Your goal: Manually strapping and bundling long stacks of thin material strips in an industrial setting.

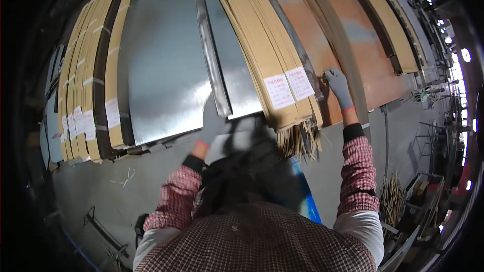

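My left hand (212, 123), in a grey glove, is closed on the near end of a long grey metal strip (210, 55). The strip lies lengthwise across a shiny metal sheet (161, 65); part of the hand blends into the sheet's glare. My right hand (340, 88), also gloved, has its fingers curled over a reddish-brown sheet (375, 70). Close to its fingertips runs a dark strip (297, 40) along the side of a stack of tan strips (252, 30). Whatever those fingers may hold is hidden.
Bundled tan strips (75, 90) with paper labels lie at the left. A brown strip (333, 25) crosses the reddish sheet, and another tan bundle (385, 20) is farther right. Thin sticks (393, 196) and metal frames stand at lower right. A low black stand (103, 229) sits at lower left.
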### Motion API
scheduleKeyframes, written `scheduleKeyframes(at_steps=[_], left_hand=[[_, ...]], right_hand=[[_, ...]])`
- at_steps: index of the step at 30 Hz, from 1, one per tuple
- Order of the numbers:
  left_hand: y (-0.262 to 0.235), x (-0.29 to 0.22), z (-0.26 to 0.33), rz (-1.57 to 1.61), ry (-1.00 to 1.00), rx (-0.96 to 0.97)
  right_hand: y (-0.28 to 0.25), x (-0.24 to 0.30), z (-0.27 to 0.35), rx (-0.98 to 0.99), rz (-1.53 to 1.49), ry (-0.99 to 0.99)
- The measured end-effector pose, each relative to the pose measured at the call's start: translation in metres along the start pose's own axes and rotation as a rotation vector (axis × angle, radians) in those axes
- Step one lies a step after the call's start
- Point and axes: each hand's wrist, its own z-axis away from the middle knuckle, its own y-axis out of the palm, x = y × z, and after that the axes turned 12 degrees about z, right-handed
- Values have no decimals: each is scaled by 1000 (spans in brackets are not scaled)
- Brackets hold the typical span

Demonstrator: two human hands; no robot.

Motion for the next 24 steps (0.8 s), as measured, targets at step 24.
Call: scheduleKeyframes(at_steps=[24], left_hand=[[58,-73,55,810,-1080,171]], right_hand=[[22,98,101,-219,128,-289]])
